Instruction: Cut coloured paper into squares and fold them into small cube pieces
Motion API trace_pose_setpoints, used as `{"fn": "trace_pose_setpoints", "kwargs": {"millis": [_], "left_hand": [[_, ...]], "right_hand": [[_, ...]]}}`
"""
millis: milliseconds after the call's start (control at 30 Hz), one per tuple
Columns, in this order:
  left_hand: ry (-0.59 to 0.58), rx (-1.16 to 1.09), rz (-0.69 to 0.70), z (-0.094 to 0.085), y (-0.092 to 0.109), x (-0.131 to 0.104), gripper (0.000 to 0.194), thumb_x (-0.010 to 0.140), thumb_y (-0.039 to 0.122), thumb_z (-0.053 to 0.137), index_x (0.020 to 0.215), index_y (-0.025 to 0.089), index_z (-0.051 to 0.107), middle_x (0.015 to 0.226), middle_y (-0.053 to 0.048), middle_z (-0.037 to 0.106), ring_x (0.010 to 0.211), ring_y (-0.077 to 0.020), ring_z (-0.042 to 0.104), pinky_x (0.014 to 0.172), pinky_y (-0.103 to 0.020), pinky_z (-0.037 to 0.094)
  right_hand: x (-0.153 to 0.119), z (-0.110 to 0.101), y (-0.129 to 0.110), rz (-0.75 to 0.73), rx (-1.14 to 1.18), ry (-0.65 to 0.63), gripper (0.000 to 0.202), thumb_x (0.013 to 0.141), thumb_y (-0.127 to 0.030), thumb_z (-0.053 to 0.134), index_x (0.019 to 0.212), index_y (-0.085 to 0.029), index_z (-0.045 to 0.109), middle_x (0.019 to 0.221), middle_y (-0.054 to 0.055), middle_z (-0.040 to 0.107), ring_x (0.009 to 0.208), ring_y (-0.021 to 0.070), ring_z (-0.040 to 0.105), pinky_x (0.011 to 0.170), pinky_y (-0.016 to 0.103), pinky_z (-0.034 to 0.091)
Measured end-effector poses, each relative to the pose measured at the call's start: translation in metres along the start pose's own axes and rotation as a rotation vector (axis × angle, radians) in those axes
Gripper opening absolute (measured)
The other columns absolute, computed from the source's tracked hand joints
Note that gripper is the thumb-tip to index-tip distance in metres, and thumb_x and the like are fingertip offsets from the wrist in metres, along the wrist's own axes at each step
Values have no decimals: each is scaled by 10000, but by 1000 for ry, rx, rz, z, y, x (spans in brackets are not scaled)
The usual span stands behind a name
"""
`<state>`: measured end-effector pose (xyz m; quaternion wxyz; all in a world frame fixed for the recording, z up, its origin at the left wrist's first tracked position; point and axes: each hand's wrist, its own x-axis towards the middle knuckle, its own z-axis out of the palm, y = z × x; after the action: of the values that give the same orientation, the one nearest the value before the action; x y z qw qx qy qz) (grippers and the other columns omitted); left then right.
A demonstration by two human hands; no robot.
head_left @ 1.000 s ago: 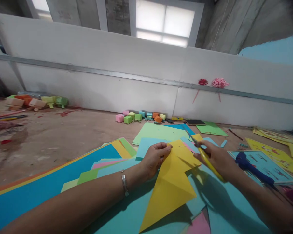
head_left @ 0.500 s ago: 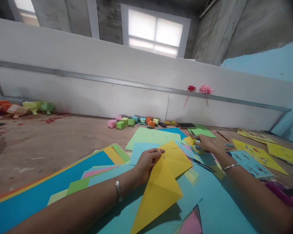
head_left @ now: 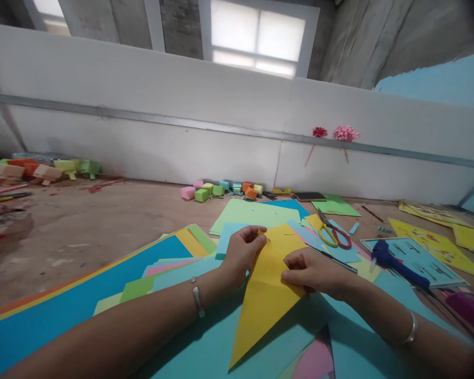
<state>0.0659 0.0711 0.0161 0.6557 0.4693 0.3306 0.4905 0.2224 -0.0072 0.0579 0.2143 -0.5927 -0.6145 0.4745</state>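
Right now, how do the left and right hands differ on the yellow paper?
The left hand pinches the yellow paper near its upper left edge; the right hand has its fingertips on it lower down, toward the right side. The left wrist wears a broad silver bracelet, the right arm a slimmer bangle. Both touch the same paper.

My left hand (head_left: 239,258) pinches, thumb against fingers, its forearm (head_left: 130,321) slanting in from my left; my right hand (head_left: 318,271), slightly lower, pinches too, fingers curled.
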Motion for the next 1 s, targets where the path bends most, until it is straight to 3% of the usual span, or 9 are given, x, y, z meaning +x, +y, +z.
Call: {"fn": "trace_pose_setpoints", "kwargs": {"millis": [133,333,567,667,833,900,1000], "left_hand": [[56,31,40,-5,0,10,361,564,336,788,852,141,690,704,-2,631,631,-116,543,568,-228,436],[61,87,90,-13,-1,24,378,617,406,759,865,128,697,711,-27,637,582,-104,531,530,-225,438],[5,195,274,-18,7,26,453,790,516,615,1061,153,596,860,-60,657,688,-142,578,551,-246,473],[-113,513,392,-12,13,13,473,821,500,595,1151,164,555,1006,-99,659,845,-201,619,650,-307,518],[-278,1190,632,-4,18,-10,833,683,481,766,1379,172,429,1338,-184,532,1210,-367,511,963,-527,468],[-291,1282,717,-7,19,-11,793,746,397,727,1423,183,373,1379,-185,497,1261,-361,472,1019,-543,428],[-306,1250,740,-16,20,-8,619,856,301,602,1422,202,373,1360,-167,506,1246,-304,493,1023,-488,445]], "right_hand": [[6,-2,9,42,34,128,251,729,-277,574,555,-207,407,440,-76,433,397,79,450,383,188,295],[15,-4,19,-50,74,255,250,712,-302,607,554,-197,445,449,-76,420,431,71,424,412,195,254],[19,-5,24,-154,211,463,332,734,-463,597,592,-208,438,487,-71,415,448,74,357,426,219,234],[25,-7,31,-196,262,560,358,732,-515,608,626,-202,472,521,-57,439,479,89,391,442,226,260],[29,-8,38,-258,338,619,410,730,-570,619,649,-198,468,560,-57,427,492,94,424,454,226,309],[28,-7,37,-284,363,608,422,729,-585,621,659,-196,473,562,-60,422,490,93,428,448,220,309],[24,-4,34,-321,375,568,428,741,-598,620,703,-188,503,583,-49,456,500,98,464,441,212,316]]}}
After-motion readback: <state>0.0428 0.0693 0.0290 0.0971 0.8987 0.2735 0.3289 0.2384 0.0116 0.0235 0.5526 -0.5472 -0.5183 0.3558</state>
